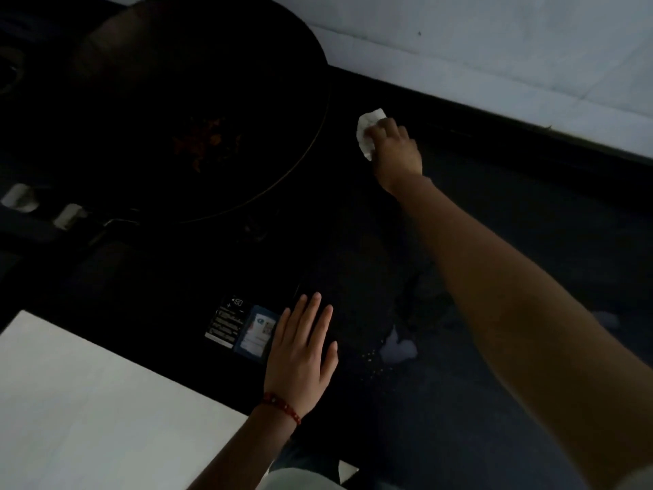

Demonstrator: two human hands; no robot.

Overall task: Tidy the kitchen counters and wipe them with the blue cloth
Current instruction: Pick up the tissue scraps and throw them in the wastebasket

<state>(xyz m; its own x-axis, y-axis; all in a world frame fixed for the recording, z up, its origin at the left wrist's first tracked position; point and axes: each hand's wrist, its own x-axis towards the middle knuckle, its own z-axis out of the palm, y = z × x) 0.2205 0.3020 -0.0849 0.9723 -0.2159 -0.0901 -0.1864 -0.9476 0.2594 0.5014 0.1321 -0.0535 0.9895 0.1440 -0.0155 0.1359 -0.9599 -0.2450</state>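
The scene is very dark. My right hand (pixel 397 152) reaches far across the dark counter (pixel 530 242) and grips a small white wad of cloth or paper (pixel 367 130), pressed on the surface just right of a large black wok (pixel 198 111). My left hand (pixel 302 355) lies flat with fingers spread on the black cooktop (pixel 176 305), beside its lit control panel (pixel 229 321). A red bead bracelet is on that wrist. No blue cloth can be made out.
The wok holds some reddish food scraps. A pale wet smear with crumbs (pixel 397 350) lies on the counter near my left hand. A white wall (pixel 494 47) runs behind the counter. A white surface (pixel 88 401) fills the lower left.
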